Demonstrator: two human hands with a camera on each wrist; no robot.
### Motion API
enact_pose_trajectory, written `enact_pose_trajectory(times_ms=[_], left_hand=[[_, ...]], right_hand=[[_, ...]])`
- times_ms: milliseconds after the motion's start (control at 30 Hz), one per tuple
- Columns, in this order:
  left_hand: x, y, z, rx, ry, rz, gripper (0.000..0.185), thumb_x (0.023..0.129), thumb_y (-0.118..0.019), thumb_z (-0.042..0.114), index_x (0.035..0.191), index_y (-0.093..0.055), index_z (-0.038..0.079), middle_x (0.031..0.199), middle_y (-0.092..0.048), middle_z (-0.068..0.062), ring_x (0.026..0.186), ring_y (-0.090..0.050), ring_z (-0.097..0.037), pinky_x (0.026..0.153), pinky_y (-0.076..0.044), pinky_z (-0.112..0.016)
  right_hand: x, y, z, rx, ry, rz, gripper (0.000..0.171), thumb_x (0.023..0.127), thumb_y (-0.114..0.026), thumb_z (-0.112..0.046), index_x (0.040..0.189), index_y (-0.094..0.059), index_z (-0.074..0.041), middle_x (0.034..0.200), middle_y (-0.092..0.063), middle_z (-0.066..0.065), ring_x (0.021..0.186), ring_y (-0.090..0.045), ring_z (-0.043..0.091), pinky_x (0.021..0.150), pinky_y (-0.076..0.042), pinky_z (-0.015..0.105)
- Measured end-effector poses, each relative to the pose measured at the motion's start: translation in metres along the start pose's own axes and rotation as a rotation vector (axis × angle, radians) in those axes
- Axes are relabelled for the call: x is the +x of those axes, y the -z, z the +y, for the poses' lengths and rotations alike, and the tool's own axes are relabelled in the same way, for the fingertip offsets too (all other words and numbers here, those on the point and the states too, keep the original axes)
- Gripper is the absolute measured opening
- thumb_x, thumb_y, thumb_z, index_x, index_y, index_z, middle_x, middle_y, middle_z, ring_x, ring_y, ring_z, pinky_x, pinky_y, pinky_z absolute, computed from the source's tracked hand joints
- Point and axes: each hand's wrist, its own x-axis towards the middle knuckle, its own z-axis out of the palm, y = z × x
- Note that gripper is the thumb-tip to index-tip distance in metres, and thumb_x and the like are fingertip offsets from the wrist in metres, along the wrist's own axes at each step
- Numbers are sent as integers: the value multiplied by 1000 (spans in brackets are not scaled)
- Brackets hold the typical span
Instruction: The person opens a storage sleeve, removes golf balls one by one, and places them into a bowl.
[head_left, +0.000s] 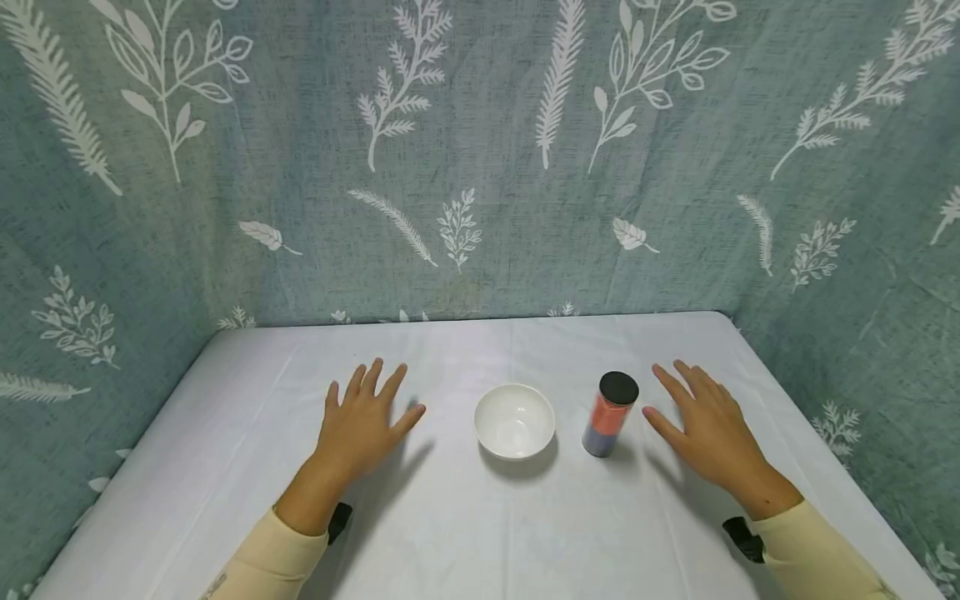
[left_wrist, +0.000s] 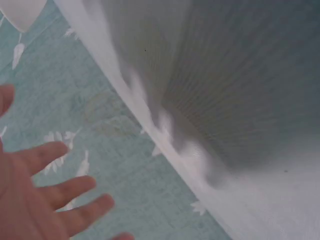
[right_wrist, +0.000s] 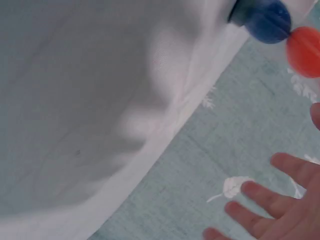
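Observation:
A white bowl [head_left: 514, 422] stands upright near the middle of the table, its inside bare. Just right of it is an upright tube with a black lid [head_left: 611, 415], orange above and blue-grey below; in the right wrist view a blue ball [right_wrist: 270, 22] and an orange ball [right_wrist: 306, 51] show in it. My left hand [head_left: 362, 429], fingers spread, hovers over the table to the left of the bowl and holds nothing. To the right of the tube my right hand [head_left: 708, 429] is spread too, thumb towards the tube but apart from it. The bowl's edge [left_wrist: 22, 12] enters the left wrist view's top corner.
A white cloth covers the table [head_left: 420, 533]. Behind it and at both sides hangs a blue-green curtain [head_left: 480, 167] with white leaf prints. Dark straps with black devices [head_left: 744, 540] sit under the wrists, by pale yellow sleeves [head_left: 813, 550].

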Motion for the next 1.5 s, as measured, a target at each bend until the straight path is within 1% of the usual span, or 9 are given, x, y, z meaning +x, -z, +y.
enact_pose_trajectory(times_ms=[133, 233, 333, 400, 533, 667, 867, 1400, 1500], left_hand=[[1, 1, 4, -9, -99, 182, 55, 97, -62, 43, 144, -53, 15, 145, -53, -20, 127, -55, -42, 97, -46, -63], [1, 1, 9, -31, -161, 284, 44, 94, -69, 32, 132, -63, 12, 129, -64, -16, 109, -65, -38, 82, -54, -55], [-1, 0, 13, -46, -186, 322, 36, 92, -72, 27, 124, -69, 12, 118, -69, -13, 100, -68, -34, 76, -56, -50], [-3, -1, 16, -48, -191, 330, 32, 91, -72, 26, 120, -71, 13, 114, -71, -11, 96, -69, -31, 74, -56, -47], [-6, -3, 23, -54, -218, 349, 27, 90, -74, 24, 115, -73, 14, 106, -73, -8, 89, -69, -28, 70, -56, -43], [-8, -2, 30, -64, -254, 381, 23, 87, -75, 23, 109, -75, 15, 100, -74, -6, 79, -69, -26, 63, -56, -40], [-10, -4, 42, -81, -276, 377, 21, 86, -76, 23, 106, -76, 17, 95, -75, -1, 73, -69, -21, 60, -54, -36], [-12, -10, 70, -104, -305, 305, 19, 88, -74, 32, 104, -76, 21, 97, -75, 4, 84, -71, -18, 71, -58, -36], [-11, -8, 75, -120, -323, 306, 19, 89, -74, 32, 105, -76, 21, 96, -74, 5, 84, -71, -16, 72, -58, -35]], right_hand=[[-4, 3, -6, 157, 31, 74, 54, 96, -67, -27, 144, -51, -7, 146, -48, 24, 133, -42, 47, 101, -36, 68], [-8, 5, -11, 290, 21, 63, 52, 96, -67, -22, 144, -51, -8, 143, -52, 20, 131, -47, 42, 101, -40, 63], [-9, 5, -15, 386, 8, 42, 50, 97, -67, -21, 144, -52, -12, 140, -57, 14, 129, -52, 32, 102, -44, 47], [-9, 3, -17, 440, 7, 29, 50, 96, -68, -21, 143, -52, -14, 140, -59, 10, 128, -54, 17, 102, -46, 31], [-8, -3, -21, 522, 8, 10, 50, 94, -72, -22, 141, -54, -17, 137, -61, 6, 121, -53, -2, 97, -43, 9], [-5, -6, -24, 546, 8, 4, 53, 91, -76, -23, 139, -55, -17, 131, -65, 7, 117, -59, 6, 96, -46, 12], [0, -9, -25, 572, 1, -8, 60, 87, -80, -24, 140, -54, -17, 128, -66, 6, 112, -54, -11, 96, -51, 21], [9, -16, -27, 661, -39, -75, 57, 87, -79, -25, 137, -55, -13, 126, -67, 7, 111, -57, -8, 98, -50, 22], [10, -17, -27, 666, -48, -81, 57, 88, -79, -26, 138, -54, -13, 128, -65, 7, 115, -60, 2, 99, -51, 26]])
